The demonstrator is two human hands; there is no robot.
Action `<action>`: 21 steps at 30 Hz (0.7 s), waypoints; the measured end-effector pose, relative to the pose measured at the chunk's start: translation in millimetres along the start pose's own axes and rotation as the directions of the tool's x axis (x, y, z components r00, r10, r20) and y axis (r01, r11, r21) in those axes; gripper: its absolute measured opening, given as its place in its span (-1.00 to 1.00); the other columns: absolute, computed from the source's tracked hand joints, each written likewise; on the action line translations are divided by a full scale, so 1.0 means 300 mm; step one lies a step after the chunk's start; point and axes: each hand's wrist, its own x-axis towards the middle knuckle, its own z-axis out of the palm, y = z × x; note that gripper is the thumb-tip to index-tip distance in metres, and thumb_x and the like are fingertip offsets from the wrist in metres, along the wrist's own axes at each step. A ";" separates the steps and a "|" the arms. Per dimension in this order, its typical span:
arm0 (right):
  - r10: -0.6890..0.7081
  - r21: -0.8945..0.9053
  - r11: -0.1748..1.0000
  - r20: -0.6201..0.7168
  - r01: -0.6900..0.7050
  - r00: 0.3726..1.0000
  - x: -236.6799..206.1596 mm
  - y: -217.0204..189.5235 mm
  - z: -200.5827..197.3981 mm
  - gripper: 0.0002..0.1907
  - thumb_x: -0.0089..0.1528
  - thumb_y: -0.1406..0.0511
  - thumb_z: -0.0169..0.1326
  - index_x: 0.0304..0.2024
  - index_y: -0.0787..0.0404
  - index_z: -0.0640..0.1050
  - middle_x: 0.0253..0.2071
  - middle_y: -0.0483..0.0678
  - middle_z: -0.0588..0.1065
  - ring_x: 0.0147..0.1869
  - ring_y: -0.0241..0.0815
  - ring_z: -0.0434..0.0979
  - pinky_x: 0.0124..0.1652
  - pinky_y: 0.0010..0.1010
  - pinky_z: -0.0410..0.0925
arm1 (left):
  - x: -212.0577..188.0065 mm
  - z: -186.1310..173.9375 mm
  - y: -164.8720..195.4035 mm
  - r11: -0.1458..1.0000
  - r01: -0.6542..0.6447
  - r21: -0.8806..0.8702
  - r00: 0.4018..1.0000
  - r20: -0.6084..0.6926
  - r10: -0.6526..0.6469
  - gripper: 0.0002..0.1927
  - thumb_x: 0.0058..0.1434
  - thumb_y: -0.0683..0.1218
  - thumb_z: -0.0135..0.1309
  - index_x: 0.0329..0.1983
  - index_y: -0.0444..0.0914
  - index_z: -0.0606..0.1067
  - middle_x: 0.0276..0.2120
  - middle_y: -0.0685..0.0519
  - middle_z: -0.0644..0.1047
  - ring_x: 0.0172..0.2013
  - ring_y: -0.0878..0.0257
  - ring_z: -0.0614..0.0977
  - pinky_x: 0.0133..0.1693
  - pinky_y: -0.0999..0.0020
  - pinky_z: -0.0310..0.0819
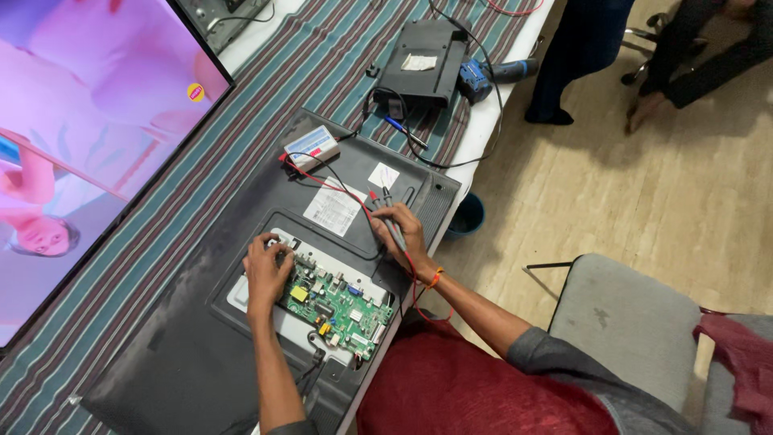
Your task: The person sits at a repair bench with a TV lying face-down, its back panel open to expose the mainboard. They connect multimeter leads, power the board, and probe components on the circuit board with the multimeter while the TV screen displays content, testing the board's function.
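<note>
Lit screen: far left I see a big flat screen switched on, glowing pink and purple. It lies on a striped cloth.

Dark back panel: in the middle lies the grey back of a flat set, face down. Its cover is already off over the middle, so the insides show.

Left hand: my left hand rests on the top left corner of the green circuit board. The fingers are curled down and pressing there. I cannot tell if they pinch anything small.

Circuit board: it sits in the open well of the back panel, just in front of me, with wires at its near end.

Right hand: my right hand is closed around two thin test probes. Their tips point away from me, not at the board.

Meter: the small white meter sits on the far edge of the panel, joined to the probes by a red wire.

How far: I think the opening up is done and the meter is ready. The probes are not on the board yet, so the checking looks unfinished.

Far right: a blue drill, a grey chair, and another person's legs.
</note>
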 end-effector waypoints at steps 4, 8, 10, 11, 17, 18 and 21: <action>0.042 0.035 0.999 -0.028 -0.041 0.999 0.001 -0.015 -0.008 -0.87 0.31 0.34 0.17 -0.11 0.24 0.59 -0.26 -0.02 0.46 -0.22 -0.15 0.49 -0.20 -0.39 0.36 | -0.005 -0.002 -0.032 0.997 -0.016 -0.081 1.000 0.018 0.018 -0.81 0.13 -0.04 0.24 -0.24 -0.21 0.65 0.19 0.02 0.46 0.19 0.01 0.43 0.16 0.03 0.19; 0.259 0.560 0.807 -0.049 -0.188 0.965 0.104 -0.036 -0.053 -0.83 0.43 0.23 0.07 -0.05 0.19 0.47 -0.18 -0.06 0.49 -0.20 -0.27 0.48 -0.21 -0.43 0.42 | -0.012 -0.009 -0.030 0.993 -0.023 -0.114 1.000 -0.003 0.023 -0.82 0.15 -0.03 0.23 -0.25 -0.21 0.65 0.18 0.01 0.46 0.20 0.02 0.43 0.19 0.02 0.18; 0.385 0.794 0.578 -0.062 -0.189 0.921 0.217 -0.033 -0.118 -0.65 0.44 0.05 -0.01 0.01 0.18 0.41 -0.17 -0.07 0.50 -0.14 -0.26 0.52 -0.19 -0.38 0.43 | -0.012 -0.011 -0.020 0.989 -0.015 -0.145 1.000 -0.016 0.013 -0.82 0.16 -0.03 0.22 -0.25 -0.21 0.65 0.18 0.01 0.46 0.21 0.02 0.44 0.18 0.03 0.19; 0.410 0.904 0.399 -0.028 -0.152 0.912 0.295 -0.024 -0.163 -0.64 0.38 0.01 -0.03 -0.01 0.12 0.43 -0.16 -0.09 0.51 -0.05 -0.25 0.55 -0.06 -0.30 0.44 | -0.019 -0.011 -0.021 0.989 -0.023 -0.145 1.000 -0.021 0.020 -0.82 0.16 -0.03 0.22 -0.25 -0.21 0.65 0.18 0.00 0.46 0.20 0.02 0.44 0.18 0.03 0.19; 0.278 0.985 -0.012 -0.164 0.174 0.946 0.683 -0.038 -0.459 -0.61 0.35 0.03 0.12 0.08 0.11 0.53 0.01 -0.06 0.54 0.08 -0.14 0.55 0.04 -0.27 0.38 | -0.014 -0.006 -0.018 0.987 -0.036 -0.159 0.999 -0.035 0.031 -0.83 0.18 -0.06 0.23 -0.23 -0.23 0.64 0.19 -0.02 0.47 0.19 -0.01 0.45 0.19 0.05 0.22; 0.226 0.990 -0.050 -0.114 0.129 0.967 0.710 -0.065 -0.496 -0.59 0.36 -0.01 0.08 0.10 0.08 0.52 0.02 -0.08 0.53 0.07 -0.17 0.52 0.04 -0.32 0.36 | -0.008 -0.009 -0.015 0.987 -0.026 -0.159 0.999 -0.026 0.022 -0.83 0.18 -0.06 0.23 -0.22 -0.23 0.64 0.20 -0.02 0.46 0.17 0.00 0.46 0.18 0.06 0.23; 0.041 0.991 -0.130 -0.024 0.029 0.999 0.720 -0.161 -0.528 -0.57 0.40 -0.07 -0.03 0.11 0.03 0.50 0.03 -0.14 0.52 0.01 -0.26 0.47 -0.02 -0.44 0.31 | -0.006 -0.017 0.012 0.989 0.011 -0.150 0.999 -0.032 -0.016 -0.83 0.20 -0.06 0.22 -0.20 -0.23 0.64 0.18 0.00 0.48 0.14 0.04 0.48 0.18 0.08 0.26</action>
